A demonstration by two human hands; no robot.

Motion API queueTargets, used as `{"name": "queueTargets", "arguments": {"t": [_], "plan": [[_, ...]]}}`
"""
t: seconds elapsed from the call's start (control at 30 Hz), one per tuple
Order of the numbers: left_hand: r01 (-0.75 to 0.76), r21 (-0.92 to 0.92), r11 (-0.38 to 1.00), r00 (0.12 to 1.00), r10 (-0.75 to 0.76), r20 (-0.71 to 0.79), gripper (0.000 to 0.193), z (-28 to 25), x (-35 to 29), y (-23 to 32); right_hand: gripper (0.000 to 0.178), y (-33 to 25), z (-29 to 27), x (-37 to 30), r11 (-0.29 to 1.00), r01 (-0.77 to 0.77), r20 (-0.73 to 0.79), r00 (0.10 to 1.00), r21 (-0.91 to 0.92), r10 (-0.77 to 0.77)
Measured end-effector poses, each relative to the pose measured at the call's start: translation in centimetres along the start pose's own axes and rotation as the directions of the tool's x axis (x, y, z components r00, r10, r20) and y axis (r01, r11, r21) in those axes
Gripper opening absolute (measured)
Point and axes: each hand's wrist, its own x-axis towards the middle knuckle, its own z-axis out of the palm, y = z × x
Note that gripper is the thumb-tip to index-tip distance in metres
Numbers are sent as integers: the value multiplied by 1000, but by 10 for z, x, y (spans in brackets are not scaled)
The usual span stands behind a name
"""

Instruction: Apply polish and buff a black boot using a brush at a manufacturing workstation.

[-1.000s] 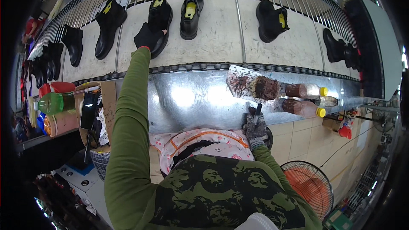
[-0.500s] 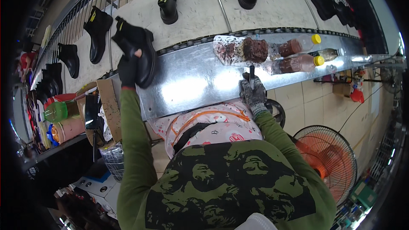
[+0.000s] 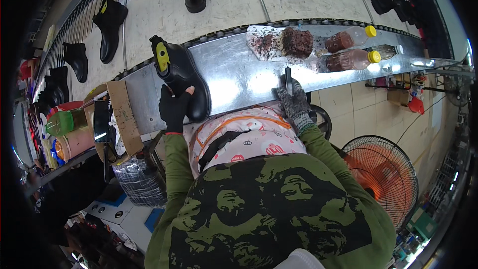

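Note:
My left hand (image 3: 175,105), in a black glove with the thumb tip bare, grips a black ankle boot (image 3: 188,77) by its lower part. The boot is over the metal ledge, its yellow-lined opening toward the far left and its toe toward me. My right hand (image 3: 295,100), in a grey patterned glove, is closed around a slim dark tool (image 3: 289,79) that points away from me; its exact kind I cannot make out. Beyond that hand, a dark brown crumbly sponge-like block (image 3: 297,43) rests on a stained white sheet (image 3: 259,45).
Bottles with yellow caps (image 3: 352,60) lie on the metal ledge (image 3: 229,87), right of the block. Several black boots (image 3: 110,27) stand on the pale conveyor (image 3: 149,25) beyond. A cardboard box (image 3: 123,119) is at the left, a floor fan (image 3: 381,179) at the right.
My left hand has brought the boot rightward and nearer to me, from the conveyor's edge over the ledge. My right hand still holds the tool. The boots on the conveyor appear farther up and left.

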Motion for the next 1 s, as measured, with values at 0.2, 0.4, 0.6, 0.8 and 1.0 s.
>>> {"name": "queueTargets", "arguments": {"t": [0.2, 0.4, 0.6, 0.8, 1.0], "plan": [[29, -747, 664, 995, 54, 87, 61, -19, 33, -36, 55, -49, -8, -1, 902, -85, 1, 996, 422, 93], [24, -936, 352, 984, 155, 84, 67, -20, 100, 15, 61, -54, -20, -15, 919, -61, 54, 998, 389, 43], [219, -812, 540, 841, 317, 438, 77, -21, 144, 22, 57, -48, -44, -8, 997, -54, 72, 996, 56, 50], [218, -781, 585, 831, 308, 462, 81, -18, 147, 19, 45, -88, -70, 3, 763, 140, 66, 990, -632, -127], [117, -848, 517, 850, 389, 354, 83, -9, 159, 13, 49, -112, -73, 18, 512, 116, 143, 990, -851, 14]]}}
